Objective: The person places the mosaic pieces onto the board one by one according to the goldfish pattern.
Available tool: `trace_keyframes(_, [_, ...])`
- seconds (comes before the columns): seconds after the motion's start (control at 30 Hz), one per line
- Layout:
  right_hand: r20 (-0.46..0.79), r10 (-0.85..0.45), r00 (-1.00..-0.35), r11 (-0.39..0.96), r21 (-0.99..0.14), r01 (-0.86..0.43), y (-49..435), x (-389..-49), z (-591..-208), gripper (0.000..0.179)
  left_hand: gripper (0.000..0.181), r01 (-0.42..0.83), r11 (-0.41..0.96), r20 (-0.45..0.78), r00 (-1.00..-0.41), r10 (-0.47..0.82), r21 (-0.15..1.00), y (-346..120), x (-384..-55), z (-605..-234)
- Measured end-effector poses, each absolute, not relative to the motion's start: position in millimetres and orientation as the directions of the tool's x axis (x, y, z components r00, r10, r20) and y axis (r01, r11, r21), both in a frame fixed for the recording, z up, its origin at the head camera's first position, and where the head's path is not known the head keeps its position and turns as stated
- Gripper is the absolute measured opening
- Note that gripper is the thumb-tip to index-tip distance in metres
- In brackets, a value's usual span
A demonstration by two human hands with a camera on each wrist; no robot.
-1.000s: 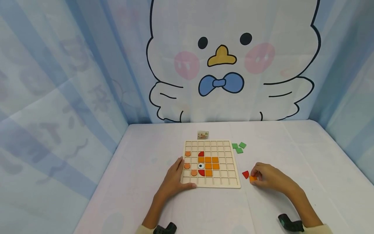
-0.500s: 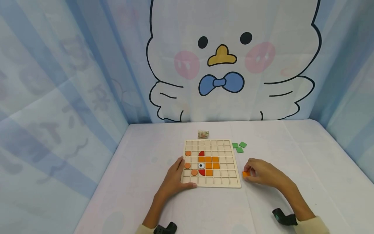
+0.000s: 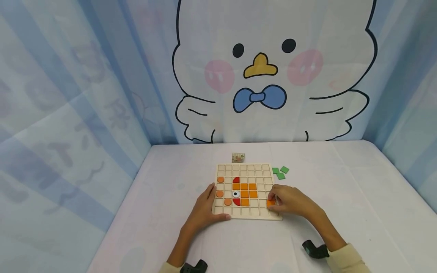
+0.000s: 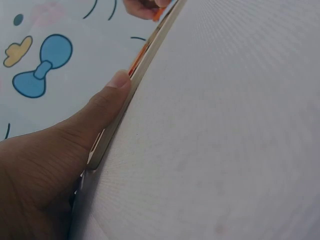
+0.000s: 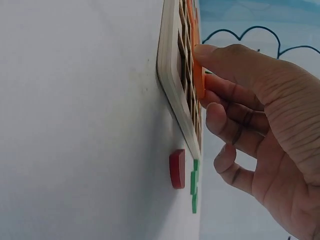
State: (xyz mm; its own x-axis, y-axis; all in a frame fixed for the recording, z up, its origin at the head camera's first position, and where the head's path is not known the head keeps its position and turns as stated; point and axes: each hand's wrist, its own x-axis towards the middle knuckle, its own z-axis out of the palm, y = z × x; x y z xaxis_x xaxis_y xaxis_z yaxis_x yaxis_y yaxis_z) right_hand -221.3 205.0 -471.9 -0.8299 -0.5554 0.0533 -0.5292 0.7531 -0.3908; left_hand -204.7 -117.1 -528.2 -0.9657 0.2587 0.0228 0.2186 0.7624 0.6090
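Note:
A pale wooden grid board lies on the table with orange square tiles, red quarter-round tiles, orange discs and an eye tile in its cells. My left hand holds the board's near left corner, its thumb along the front edge and its fingers by the left side. Between thumb and fingertips, my right hand pinches an orange square tile above the board's right columns. The right wrist view shows that tile tilted on edge, with the other fingers loosely curled.
Three green tiles lie beyond the board's far right corner. A red tile rests on the table right of the board, hidden behind the right hand in the head view. A small patterned card lies behind the board.
My right hand has carried the orange square tile leftward from the table to over the board's right side, passing the red tile. My left hand has stayed at the board's corner.

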Motion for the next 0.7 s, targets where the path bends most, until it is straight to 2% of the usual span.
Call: trace_keyframes(0.7, [0.103,-0.598,-0.795,0.745,-0.294,-0.599,161,-227,-478,0.025,0.118,0.216,0.756,0.020,-0.966,0.259,0.618,-116,-204,-526])
